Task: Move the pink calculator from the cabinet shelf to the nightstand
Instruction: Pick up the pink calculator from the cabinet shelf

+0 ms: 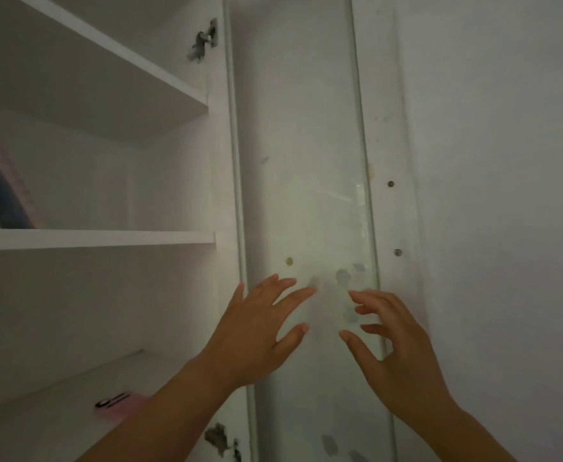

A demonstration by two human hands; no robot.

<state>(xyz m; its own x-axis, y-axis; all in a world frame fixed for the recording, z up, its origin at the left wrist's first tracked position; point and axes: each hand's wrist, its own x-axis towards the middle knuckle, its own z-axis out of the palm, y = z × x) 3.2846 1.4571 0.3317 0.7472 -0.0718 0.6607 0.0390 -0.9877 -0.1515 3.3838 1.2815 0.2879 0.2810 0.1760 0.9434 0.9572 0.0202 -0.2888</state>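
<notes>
Two bare hands, left hand (257,331) and right hand (396,355), each grip open and empty, reach before one glass door (300,161); one pink calculator (120,406) lies on the lowest of three shelves (57,388).

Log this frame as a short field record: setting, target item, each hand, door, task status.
setting: open white cabinet, dim light
target: pink calculator lying on the lowest visible shelf, partly hidden by the left forearm
left hand: open, fingers spread, empty, in front of the glass door
right hand: open, fingers curled, empty, at the door
door: swung open, smudged
other: tilted book on the middle shelf
status: calculator not yet picked up
</notes>
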